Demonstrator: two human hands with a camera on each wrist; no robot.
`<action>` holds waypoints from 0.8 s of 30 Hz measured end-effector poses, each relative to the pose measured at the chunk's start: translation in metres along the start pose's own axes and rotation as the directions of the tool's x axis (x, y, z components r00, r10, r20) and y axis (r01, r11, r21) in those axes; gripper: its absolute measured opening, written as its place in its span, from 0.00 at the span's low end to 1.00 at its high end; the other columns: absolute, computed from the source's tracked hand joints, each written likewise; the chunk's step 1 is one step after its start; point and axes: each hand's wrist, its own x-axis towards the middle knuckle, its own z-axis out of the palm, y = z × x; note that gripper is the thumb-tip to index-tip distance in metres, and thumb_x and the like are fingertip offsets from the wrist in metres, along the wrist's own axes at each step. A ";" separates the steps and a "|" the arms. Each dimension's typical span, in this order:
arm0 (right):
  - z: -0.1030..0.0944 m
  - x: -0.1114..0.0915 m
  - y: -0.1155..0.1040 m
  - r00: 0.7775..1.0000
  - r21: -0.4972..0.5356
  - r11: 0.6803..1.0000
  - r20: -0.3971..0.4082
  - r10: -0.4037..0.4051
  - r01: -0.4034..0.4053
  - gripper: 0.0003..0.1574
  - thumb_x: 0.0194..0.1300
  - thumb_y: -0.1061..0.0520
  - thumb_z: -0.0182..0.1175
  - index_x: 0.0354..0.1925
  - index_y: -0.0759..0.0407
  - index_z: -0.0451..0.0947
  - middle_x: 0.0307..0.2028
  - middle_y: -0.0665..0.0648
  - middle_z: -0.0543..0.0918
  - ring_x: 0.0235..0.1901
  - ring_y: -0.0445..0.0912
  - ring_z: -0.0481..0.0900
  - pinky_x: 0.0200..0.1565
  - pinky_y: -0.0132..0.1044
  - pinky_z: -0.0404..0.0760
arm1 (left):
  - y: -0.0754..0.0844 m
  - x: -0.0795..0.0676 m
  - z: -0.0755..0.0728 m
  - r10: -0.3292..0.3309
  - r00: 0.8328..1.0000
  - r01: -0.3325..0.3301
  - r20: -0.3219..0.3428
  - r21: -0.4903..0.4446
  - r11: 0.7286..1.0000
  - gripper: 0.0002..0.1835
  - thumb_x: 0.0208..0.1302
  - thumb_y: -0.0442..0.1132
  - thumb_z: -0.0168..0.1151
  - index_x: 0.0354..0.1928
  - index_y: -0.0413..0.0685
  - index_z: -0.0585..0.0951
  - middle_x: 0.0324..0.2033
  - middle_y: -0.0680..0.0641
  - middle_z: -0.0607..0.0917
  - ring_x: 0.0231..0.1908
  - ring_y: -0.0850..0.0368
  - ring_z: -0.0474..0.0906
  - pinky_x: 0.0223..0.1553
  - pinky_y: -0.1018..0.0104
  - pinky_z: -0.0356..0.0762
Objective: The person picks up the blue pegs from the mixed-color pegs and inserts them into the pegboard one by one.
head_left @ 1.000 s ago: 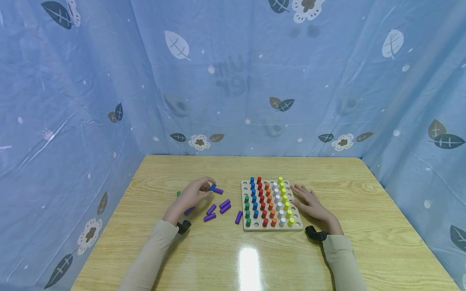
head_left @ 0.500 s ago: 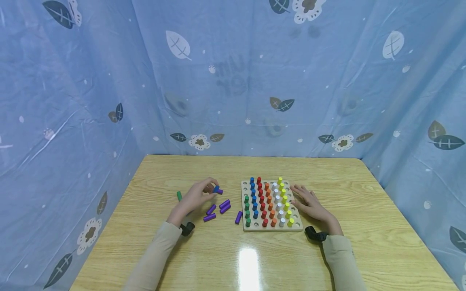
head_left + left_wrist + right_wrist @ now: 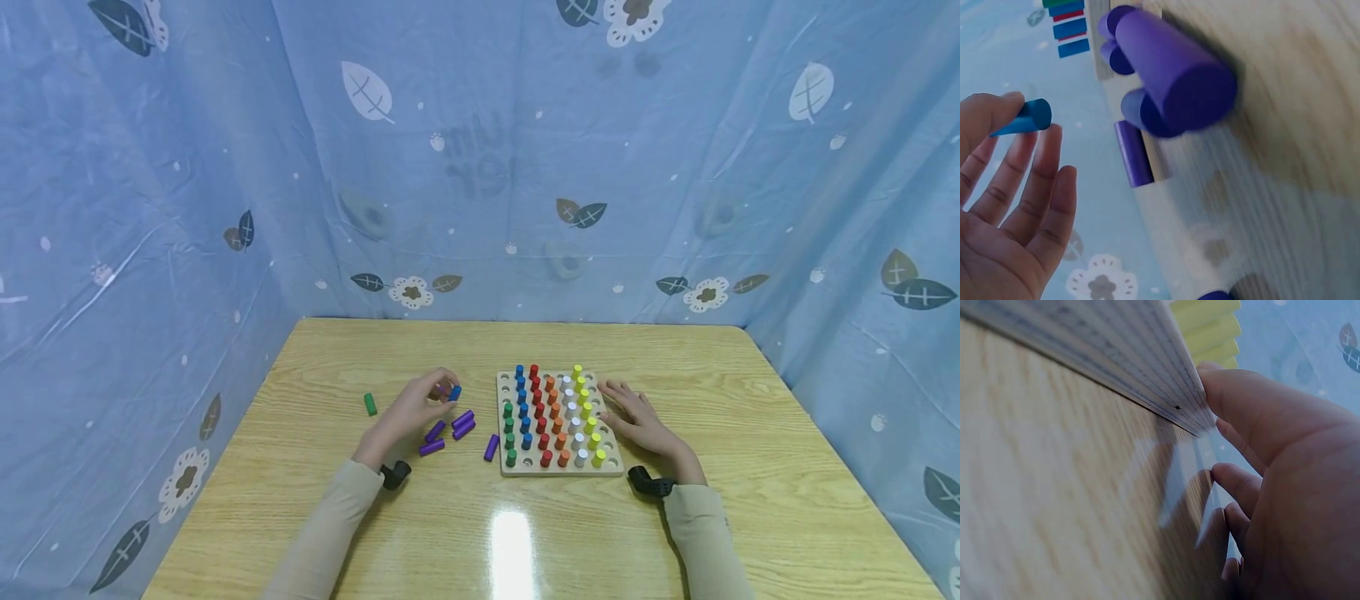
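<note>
My left hand [image 3: 408,410] pinches a blue peg [image 3: 455,392] between thumb and fingertips, above the table and left of the wooden pegboard [image 3: 562,473]. In the left wrist view, the blue peg [image 3: 1037,115] is clear of the table, its round end facing outward. The pegboard bears slanting rows of upright green, blue, red, orange, white and yellow pegs. My right hand [image 3: 645,427] lies at the board's right edge, fingers extended. The right wrist view has its thumb [image 3: 1241,394] against the board's side [image 3: 1104,356].
Several loose purple pegs [image 3: 463,429] lie between my left hand and the board; one purple peg [image 3: 492,447] is close to the board's left edge. Farther left lies a green peg [image 3: 371,404]. Blue patterned curtains [image 3: 480,167] surround the wooden table [image 3: 420,533].
My left hand has shifted right with the blue peg, bringing it nearer the board. The green peg on the left is now fully uncovered. My right hand stays in place.
</note>
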 end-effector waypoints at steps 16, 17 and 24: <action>-0.001 -0.001 0.000 1.000 0.007 1.000 0.004 -0.014 0.014 0.37 0.68 0.53 0.53 0.70 0.59 0.52 0.70 0.70 0.47 0.69 0.67 0.35 0.62 0.65 0.28 | 0.017 0.004 0.014 0.047 0.999 -0.046 0.020 -0.052 0.998 0.13 0.59 0.36 0.64 0.43 0.57 0.73 0.37 0.55 0.77 0.38 0.60 0.77 0.38 0.67 0.77; -0.001 -0.001 0.000 1.000 0.008 1.000 0.004 -0.015 0.015 0.37 0.68 0.53 0.53 0.70 0.59 0.52 0.70 0.70 0.47 0.69 0.67 0.35 0.62 0.65 0.28 | 0.019 0.005 0.015 0.043 0.999 -0.042 0.022 -0.055 0.998 0.13 0.59 0.37 0.64 0.43 0.58 0.73 0.37 0.55 0.77 0.38 0.61 0.77 0.38 0.67 0.77; 0.000 -0.001 -0.001 1.000 0.011 1.000 0.007 -0.005 0.005 0.38 0.68 0.53 0.53 0.70 0.58 0.52 0.70 0.69 0.46 0.69 0.67 0.35 0.62 0.65 0.28 | 0.027 0.006 0.022 0.055 0.997 -0.052 0.046 -0.053 0.997 0.12 0.61 0.41 0.63 0.44 0.60 0.72 0.39 0.57 0.77 0.39 0.63 0.77 0.39 0.69 0.77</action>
